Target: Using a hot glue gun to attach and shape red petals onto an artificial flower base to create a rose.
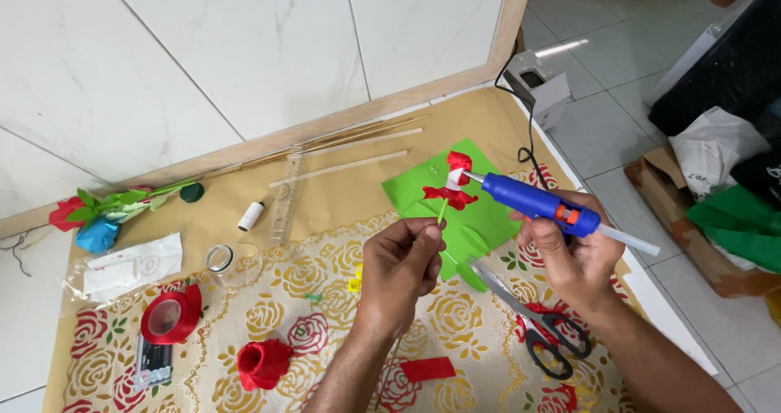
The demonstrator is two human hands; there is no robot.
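A floral-patterned table cover (325, 299) is spread under the work, with a green paper sheet (480, 218) lying on it just behind the hands. A blue glue gun (533, 202) is gripped in the right hand (573, 258), fingers wrapped fully round its handle, nozzle touching the red paper flower (450, 187). The flower's thin green stem (442, 212) is pinched closed between thumb and fingertips of the left hand (400, 262), held above the green sheet. Gluing of a petal appears to be the step in hand. Steady holding and light pressing of the petal would be called for. Scissors (533, 319) lie near the right wrist.
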